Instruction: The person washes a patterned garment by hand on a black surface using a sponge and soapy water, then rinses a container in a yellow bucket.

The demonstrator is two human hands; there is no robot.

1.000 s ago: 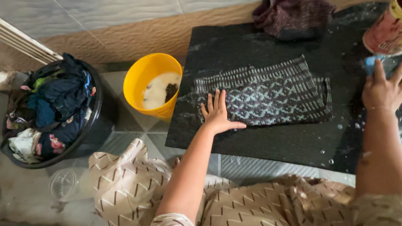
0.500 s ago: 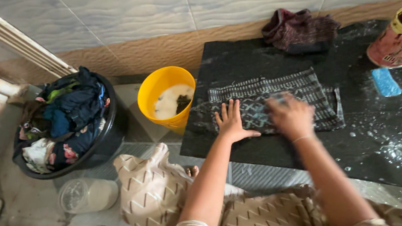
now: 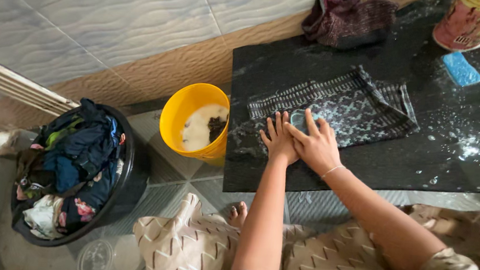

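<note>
Right hand (image 3: 318, 146), formerly near the blue soap bar (image 3: 461, 69), now presses flat beside left hand (image 3: 278, 139) on patterned cloth (image 3: 362, 107).

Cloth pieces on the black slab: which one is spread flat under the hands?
The grey patterned cloth, spread flat with both hands on its left end. The dark maroon cloth lies bunched at the slab's far edge, untouched.

Red-labelled yellow-rimmed tin (image 3: 470, 23) stands top right.

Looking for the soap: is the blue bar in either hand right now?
No. The blue bar lies on the wet black slab, apart from both hands on the patterned cloth.
</note>
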